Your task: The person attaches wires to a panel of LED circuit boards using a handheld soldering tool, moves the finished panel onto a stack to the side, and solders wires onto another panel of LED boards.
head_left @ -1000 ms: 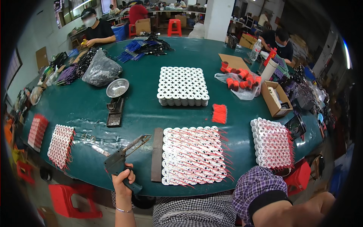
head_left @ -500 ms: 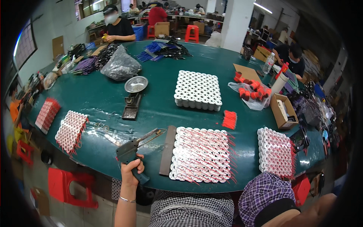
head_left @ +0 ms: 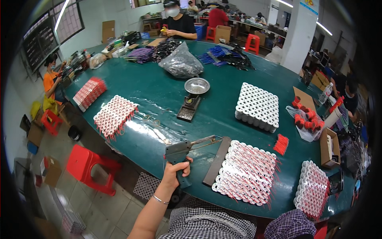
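Observation:
My left hand (head_left: 178, 173) is wrapped round the grip of a grey-green soldering gun (head_left: 178, 152). The gun's long thin tip points right, toward a dark flat bar (head_left: 217, 161) on the table. Against that bar lies a block of white round-topped cylinders (head_left: 244, 173), with thin red wires slanting across its top and sticking out at its right side. The tip's end appears near the upper end of the bar; contact cannot be made out. My right hand is outside the picture.
The green table (head_left: 159, 85) carries more wired blocks, a plain white block (head_left: 258, 106), red wires (head_left: 281, 144), a metal dish (head_left: 197, 85) and a grey plastic bag (head_left: 182, 60). A red stool (head_left: 85, 165) stands left. Purple plaid cloth (head_left: 290, 225) is lower right. Co-workers sit around.
The view has swung left, so the tabletop things sit farther right in the picture and more floor shows. My left hand still grips the soldering gun, its tip now closer to the bar's upper end.

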The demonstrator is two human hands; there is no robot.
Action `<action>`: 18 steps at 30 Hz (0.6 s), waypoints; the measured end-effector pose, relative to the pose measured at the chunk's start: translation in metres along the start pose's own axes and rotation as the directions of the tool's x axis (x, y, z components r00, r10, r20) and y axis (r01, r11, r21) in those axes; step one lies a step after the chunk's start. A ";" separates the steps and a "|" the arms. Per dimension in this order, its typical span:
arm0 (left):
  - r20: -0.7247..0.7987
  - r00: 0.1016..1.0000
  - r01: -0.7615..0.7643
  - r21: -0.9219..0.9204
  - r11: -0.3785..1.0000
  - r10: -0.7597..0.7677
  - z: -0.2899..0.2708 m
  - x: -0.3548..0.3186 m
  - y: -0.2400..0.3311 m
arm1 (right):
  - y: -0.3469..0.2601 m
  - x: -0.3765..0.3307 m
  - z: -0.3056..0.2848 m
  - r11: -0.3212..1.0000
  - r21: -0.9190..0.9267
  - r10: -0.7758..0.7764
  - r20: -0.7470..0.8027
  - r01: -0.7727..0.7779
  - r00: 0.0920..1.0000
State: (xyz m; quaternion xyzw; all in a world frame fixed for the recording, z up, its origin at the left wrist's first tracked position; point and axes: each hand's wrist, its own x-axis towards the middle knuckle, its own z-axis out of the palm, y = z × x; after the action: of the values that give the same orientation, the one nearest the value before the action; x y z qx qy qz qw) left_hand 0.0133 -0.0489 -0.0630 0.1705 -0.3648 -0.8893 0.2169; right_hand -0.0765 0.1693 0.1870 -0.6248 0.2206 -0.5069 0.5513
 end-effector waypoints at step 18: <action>-0.019 1.000 -0.002 -0.082 0.997 0.000 -0.006 0.002 -0.004 | 0.001 -0.018 0.020 0.934 0.225 0.178 0.383 -0.278 0.906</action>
State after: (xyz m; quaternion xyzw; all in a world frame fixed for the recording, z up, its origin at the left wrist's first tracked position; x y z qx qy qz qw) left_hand 0.0132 -0.0513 -0.0701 0.1698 -0.3262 -0.9017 0.2274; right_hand -0.0655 0.1935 0.1814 -0.5932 0.1167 -0.3422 0.7193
